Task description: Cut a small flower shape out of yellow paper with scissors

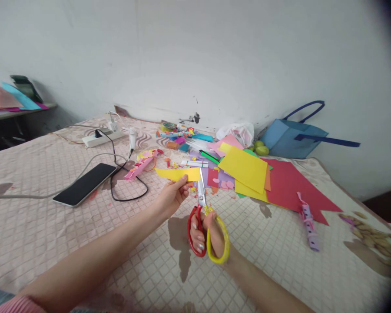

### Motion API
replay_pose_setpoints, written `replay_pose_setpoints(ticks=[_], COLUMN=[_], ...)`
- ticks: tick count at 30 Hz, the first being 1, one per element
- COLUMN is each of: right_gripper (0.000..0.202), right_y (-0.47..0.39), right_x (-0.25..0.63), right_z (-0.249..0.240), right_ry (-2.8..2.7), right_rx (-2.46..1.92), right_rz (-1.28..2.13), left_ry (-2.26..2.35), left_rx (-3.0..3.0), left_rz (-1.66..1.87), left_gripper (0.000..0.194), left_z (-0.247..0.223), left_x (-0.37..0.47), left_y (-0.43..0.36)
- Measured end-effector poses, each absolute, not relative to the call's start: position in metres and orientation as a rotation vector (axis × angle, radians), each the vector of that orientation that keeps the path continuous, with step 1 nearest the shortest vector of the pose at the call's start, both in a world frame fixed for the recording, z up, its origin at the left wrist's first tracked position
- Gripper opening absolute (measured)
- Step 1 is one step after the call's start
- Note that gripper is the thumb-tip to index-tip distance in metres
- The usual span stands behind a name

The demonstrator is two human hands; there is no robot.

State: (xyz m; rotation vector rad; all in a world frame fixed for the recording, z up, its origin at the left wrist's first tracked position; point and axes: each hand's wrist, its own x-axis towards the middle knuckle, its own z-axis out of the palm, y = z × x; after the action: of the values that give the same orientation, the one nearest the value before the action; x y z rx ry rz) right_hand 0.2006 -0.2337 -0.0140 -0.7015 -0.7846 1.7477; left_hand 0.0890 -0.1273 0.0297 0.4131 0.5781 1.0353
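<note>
Pinching yellow paper strip mid-frame in the grip of left hand. Grasping scissors just below centre in the grip of right hand, with blades pointing up beside the strip's right end. Also seen on tabletop: yellow sheets right of centre, dark-screened phone at left.

left hand pinched just left of the scissors, thumb on top, right hand hooked into their lower end, fingers kinda curled, bare forearms slanting in from either side of them
</note>
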Motion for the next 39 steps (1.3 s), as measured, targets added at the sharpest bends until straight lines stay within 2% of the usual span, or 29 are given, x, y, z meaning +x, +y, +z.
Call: replay_pose_setpoints(ticks=[12, 22, 25, 27, 29, 30, 31, 33, 39], right_gripper=[0.060, 0.063, 0.063, 0.059, 0.045, 0.040, 0.037, 0.039, 0.032], right_y=[-0.230, -0.229, -0.219, -0.209, -0.198, -0.194, -0.190, -0.187, -0.188], right_x=[0.205, 0.208, 0.229, 0.258, 0.294, 0.313, 0.331, 0.363, 0.395], right_z=[-0.008, -0.008, 0.001, 0.008, 0.013, 0.014, 0.013, 0.007, 0.001], right_ry=[-0.747, -0.876, -1.081, -1.298, -1.319, -1.375, -1.415, -1.512, -1.500], right_rx=[-0.622, -0.688, -1.039, -1.492, -1.661, -1.882, -2.084, -2.298, -2.377], right_rz=[1.807, 1.718, 1.430, 0.992, 0.761, 0.472, 0.218, -0.080, -0.216], left_ry=[0.574, 0.597, 0.648, 0.697, 0.743, 0.765, 0.787, 0.825, 0.827], left_rx=[0.522, 0.536, 0.635, 0.757, 0.898, 0.970, 1.042, 1.171, 1.378], left_rz=[1.104, 1.106, 1.045, 0.931, 0.776, 0.703, 0.637, 0.545, 0.427], left_gripper=[0.022, 0.022, 0.022, 0.021, 0.022, 0.022, 0.023, 0.024, 0.017], left_z=[0.033, 0.028, 0.025, 0.024, 0.024, 0.024, 0.024, 0.025, 0.029], left_x=[0.092, 0.090, 0.087, 0.084, 0.081, 0.080, 0.079, 0.078, 0.079], left_y=[-0.134, -0.127, -0.122, -0.119, -0.117, -0.116, -0.116, -0.117, -0.122])
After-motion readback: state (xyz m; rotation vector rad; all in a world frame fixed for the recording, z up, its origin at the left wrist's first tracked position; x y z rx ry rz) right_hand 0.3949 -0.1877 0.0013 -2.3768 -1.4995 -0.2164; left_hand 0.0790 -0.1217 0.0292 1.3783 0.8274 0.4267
